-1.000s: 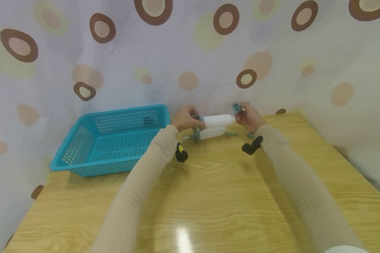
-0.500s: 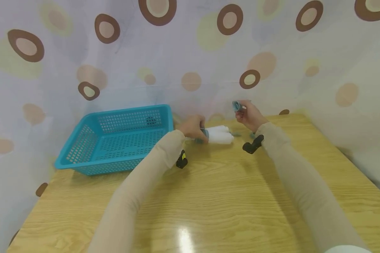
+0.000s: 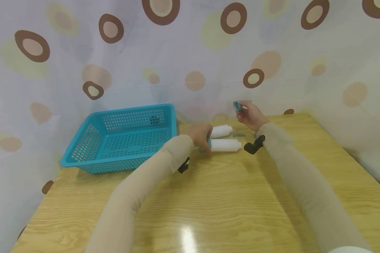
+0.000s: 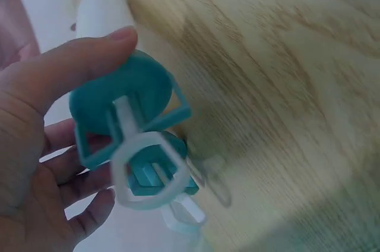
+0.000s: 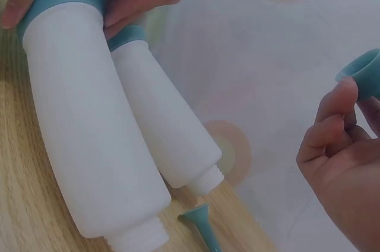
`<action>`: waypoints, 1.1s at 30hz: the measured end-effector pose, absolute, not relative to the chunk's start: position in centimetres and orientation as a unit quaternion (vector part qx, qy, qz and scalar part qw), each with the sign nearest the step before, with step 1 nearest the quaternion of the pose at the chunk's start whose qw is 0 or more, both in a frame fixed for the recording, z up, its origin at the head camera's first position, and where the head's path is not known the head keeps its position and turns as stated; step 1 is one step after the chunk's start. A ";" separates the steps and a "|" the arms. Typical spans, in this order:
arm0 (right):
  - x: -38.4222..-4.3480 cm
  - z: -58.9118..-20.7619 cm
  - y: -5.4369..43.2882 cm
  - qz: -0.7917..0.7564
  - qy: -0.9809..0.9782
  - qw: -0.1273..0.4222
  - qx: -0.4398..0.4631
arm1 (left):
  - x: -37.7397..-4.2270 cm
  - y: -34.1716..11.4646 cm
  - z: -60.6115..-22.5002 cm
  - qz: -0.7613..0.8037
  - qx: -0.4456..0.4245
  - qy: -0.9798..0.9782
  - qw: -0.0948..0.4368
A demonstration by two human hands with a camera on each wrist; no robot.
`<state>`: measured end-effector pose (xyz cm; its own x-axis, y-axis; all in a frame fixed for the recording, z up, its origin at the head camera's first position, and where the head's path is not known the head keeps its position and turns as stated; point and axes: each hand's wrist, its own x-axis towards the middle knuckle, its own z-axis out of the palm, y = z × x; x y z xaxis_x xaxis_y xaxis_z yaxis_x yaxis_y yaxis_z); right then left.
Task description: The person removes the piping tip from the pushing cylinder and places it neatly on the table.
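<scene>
My left hand (image 3: 198,134) grips the teal collar (image 4: 122,94) of the larger white decorating syringe (image 3: 225,145), thumb on one side and fingers around the other. Its white ring handle (image 4: 119,175) faces the left wrist camera. The syringe lies low over the table, threaded end pointing right. A smaller white syringe (image 3: 221,131) with a teal collar lies just behind it. Raised at the right, my right hand (image 3: 252,115) pinches a hollow teal nozzle (image 5: 363,75) between thumb and fingers, its wide opening turned left.
A teal nozzle (image 3: 239,134) lies on the wooden table (image 3: 228,196) by the smaller syringe's tip. Another small teal piece (image 3: 255,135) shows beside the right sleeve. The blue perforated basket (image 3: 118,165) stands left, close to the left forearm. A patterned curtain (image 3: 196,52) hangs behind.
My left hand has brought the larger syringe from behind the smaller one toward the front and lowered it to the table. The right hand keeps the nozzle raised in nearly the same place.
</scene>
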<state>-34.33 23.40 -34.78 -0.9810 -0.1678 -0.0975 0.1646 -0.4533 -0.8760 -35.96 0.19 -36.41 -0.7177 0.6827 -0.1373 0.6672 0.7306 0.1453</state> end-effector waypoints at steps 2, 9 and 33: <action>-34.4 -34.8 23.4 -0.853 0.513 0.097 0.000 | -35.9 0.2 -36.9 0.002 0.365 0.927 0.082; -34.4 -35.2 23.1 -0.846 0.524 0.097 0.004 | -34.7 0.1 -36.5 -0.069 0.366 0.926 0.066; -33.8 -35.6 21.9 -0.838 0.529 0.127 -0.048 | -36.3 3.9 -33.2 0.376 0.320 0.869 -0.029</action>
